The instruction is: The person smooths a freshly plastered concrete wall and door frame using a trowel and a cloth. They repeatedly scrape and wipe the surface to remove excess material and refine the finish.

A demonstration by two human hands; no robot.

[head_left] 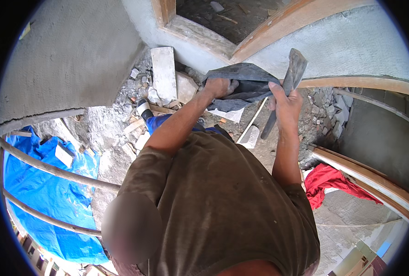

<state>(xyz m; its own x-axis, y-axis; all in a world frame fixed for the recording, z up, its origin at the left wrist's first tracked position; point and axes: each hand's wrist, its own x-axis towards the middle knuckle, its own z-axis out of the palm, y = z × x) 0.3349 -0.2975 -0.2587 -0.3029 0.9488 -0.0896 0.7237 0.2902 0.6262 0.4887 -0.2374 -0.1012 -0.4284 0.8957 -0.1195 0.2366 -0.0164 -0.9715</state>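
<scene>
A black, crumpled plastic bag [243,71] is held in front of me, its mouth partly spread. My left hand [220,87] is closed at the bag's left side, with its fingers curled at the opening. On the other side, my right hand [287,103] grips a hand tool [295,69] with a broad grey blade-like end and a dark straight handle. The tool slants from upper right to lower left through this hand. The right thumb points up against the bag's right edge; whether it pinches the plastic I cannot tell.
Rubble [317,112] and a pale upright slab [164,73] lie along the wall beneath a wooden window frame [195,34]. Bent poles [62,172] cross above a blue tarp [52,198] at left. A red cloth [335,181] hangs over wooden boards [365,177] at right.
</scene>
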